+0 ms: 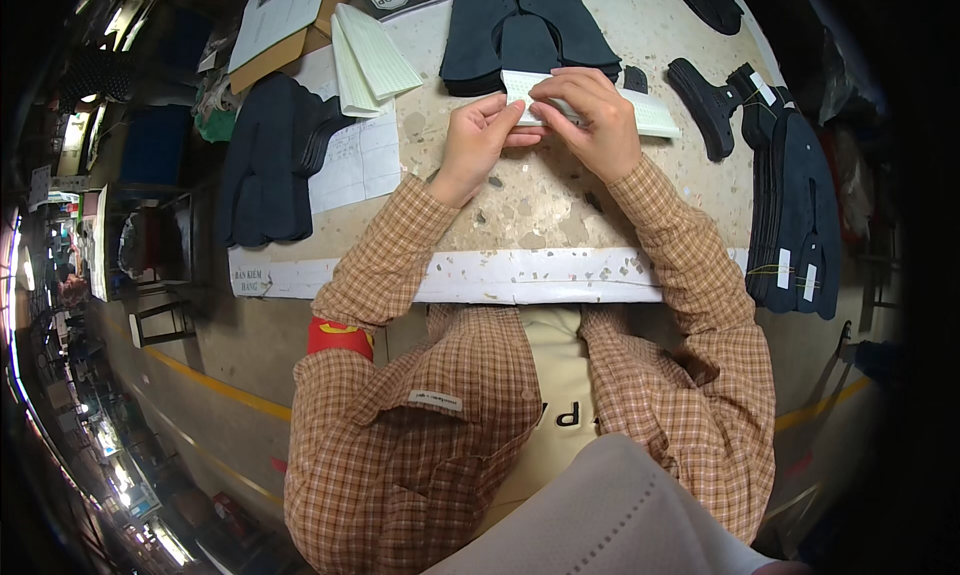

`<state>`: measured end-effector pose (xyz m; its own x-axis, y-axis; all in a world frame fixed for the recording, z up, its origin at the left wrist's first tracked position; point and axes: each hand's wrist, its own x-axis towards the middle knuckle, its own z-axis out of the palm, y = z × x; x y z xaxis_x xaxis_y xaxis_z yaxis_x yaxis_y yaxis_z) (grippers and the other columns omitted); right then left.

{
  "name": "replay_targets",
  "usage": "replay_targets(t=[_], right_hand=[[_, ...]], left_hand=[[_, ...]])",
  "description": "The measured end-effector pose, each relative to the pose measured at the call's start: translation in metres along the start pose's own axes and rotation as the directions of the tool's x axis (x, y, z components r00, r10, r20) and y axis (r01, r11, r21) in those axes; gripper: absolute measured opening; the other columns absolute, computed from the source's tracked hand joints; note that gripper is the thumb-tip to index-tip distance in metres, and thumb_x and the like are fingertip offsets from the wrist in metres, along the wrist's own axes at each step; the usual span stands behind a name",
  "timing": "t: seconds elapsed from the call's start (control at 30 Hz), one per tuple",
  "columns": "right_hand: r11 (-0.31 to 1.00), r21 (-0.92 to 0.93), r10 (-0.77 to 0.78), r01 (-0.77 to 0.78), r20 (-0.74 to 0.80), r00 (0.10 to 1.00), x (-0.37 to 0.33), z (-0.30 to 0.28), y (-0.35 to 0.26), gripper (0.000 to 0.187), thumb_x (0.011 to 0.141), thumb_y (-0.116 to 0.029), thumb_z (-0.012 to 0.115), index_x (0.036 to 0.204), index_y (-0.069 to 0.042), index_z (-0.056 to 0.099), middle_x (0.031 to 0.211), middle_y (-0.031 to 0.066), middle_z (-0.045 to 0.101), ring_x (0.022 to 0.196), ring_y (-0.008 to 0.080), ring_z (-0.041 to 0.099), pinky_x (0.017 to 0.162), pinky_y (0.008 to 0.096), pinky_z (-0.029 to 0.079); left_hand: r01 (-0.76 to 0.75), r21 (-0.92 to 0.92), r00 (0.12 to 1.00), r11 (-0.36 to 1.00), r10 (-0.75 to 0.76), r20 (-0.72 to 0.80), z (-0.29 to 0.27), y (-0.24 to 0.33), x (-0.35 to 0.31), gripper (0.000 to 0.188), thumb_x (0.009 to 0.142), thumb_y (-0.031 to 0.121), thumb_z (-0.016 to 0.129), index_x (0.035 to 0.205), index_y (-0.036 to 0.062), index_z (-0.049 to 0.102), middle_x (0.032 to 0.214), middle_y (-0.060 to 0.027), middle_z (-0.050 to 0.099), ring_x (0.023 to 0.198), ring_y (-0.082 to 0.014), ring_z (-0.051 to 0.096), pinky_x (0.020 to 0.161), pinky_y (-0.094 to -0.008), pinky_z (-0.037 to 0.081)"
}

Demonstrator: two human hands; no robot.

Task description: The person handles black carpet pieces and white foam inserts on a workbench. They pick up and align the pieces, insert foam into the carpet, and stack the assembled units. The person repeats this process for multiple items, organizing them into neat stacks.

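At the far side of the table, my left hand (474, 145) pinches the near left end of a folded pale-green sheet (652, 115) covered in rows of small print. My right hand (592, 120) bends over the same sheet, its thumb and fingers closed on it close to the left fingertips. Anything small between the fingertips is too fine to make out. Just beyond the hands lies a stack of dark navy cut fabric pieces (530, 45), partly covered by the sheet and right hand.
More dark fabric stacks lie at the left (268, 165) and hang over the right edge (795, 205), some with white tags. Folded pale-green sheets (372, 60) rest on written paper (365, 160). A cardboard box (290, 50) stands far left. White edging (480, 277) borders the worn tabletop.
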<state>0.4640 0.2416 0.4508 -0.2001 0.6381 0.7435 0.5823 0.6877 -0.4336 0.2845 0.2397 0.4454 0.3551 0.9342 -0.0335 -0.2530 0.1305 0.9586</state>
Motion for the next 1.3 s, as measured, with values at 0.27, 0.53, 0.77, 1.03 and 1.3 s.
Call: replay_targets(t=[0.27,0.53,0.77,1.03,1.3], right_hand=[[0.997,-0.073,-0.002,-0.003,-0.073,0.997,-0.003,0.001,-0.010,0.011,0.075,-0.010,0.075,0.085,-0.009,0.071,0.088,0.0056,0.069,0.094,0.0239,0.064,0.079,0.0340,0.053],[0.996,-0.053,0.058,-0.073,-0.236,0.970,0.012,-0.025,-0.005,0.006,0.078,-0.017,0.074,0.084,-0.013,0.074,0.087,0.0002,0.073,0.093,0.0189,0.065,0.083,0.0340,0.053],[0.925,-0.133,0.336,-0.356,-0.152,0.930,-0.005,-0.094,0.035,0.011,0.080,-0.018,0.074,0.085,-0.008,0.073,0.080,0.0023,0.070,0.070,0.0107,0.062,0.064,0.0244,0.049],[0.807,-0.235,0.566,-0.541,0.050,0.823,-0.053,-0.107,0.064,0.014,0.080,-0.018,0.073,0.084,-0.005,0.071,0.080,0.0077,0.069,0.068,0.0193,0.067,0.064,0.0303,0.053],[0.788,-0.384,0.545,-0.481,0.071,0.836,-0.062,-0.090,0.067,0.013,0.083,-0.015,0.069,0.086,-0.002,0.067,0.085,0.0093,0.063,0.075,0.0249,0.065,0.069,0.0346,0.051]], left_hand=[[-0.026,0.017,1.000,1.000,0.026,-0.012,0.002,0.000,-0.002,0.023,0.099,0.013,0.053,0.111,-0.0054,0.062,0.103,-0.0095,0.068,0.084,-0.0139,0.069,0.074,-0.0238,0.059],[-0.197,0.136,0.975,0.971,0.208,-0.073,-0.012,0.015,0.007,0.025,0.100,0.012,0.049,0.112,-0.0084,0.059,0.103,-0.0185,0.069,0.088,-0.0230,0.071,0.076,-0.0259,0.060],[-0.188,0.045,0.939,0.981,0.193,-0.286,-0.056,0.042,0.025,0.029,0.098,0.015,0.055,0.115,-0.0084,0.057,0.101,-0.0198,0.067,0.092,-0.0255,0.069,0.077,-0.0282,0.058],[-0.460,0.874,0.639,0.153,0.741,0.207,-0.006,0.036,0.031,0.025,0.088,0.014,0.065,0.111,0.0047,0.064,0.104,-0.0122,0.063,0.094,-0.0197,0.062,0.083,-0.0309,0.052],[-0.696,0.706,0.708,0.127,0.278,0.649,0.092,-0.025,0.069,0.025,0.081,0.017,0.069,0.101,0.0014,0.066,0.103,-0.0150,0.063,0.096,-0.0330,0.062,0.084,-0.0386,0.052]])
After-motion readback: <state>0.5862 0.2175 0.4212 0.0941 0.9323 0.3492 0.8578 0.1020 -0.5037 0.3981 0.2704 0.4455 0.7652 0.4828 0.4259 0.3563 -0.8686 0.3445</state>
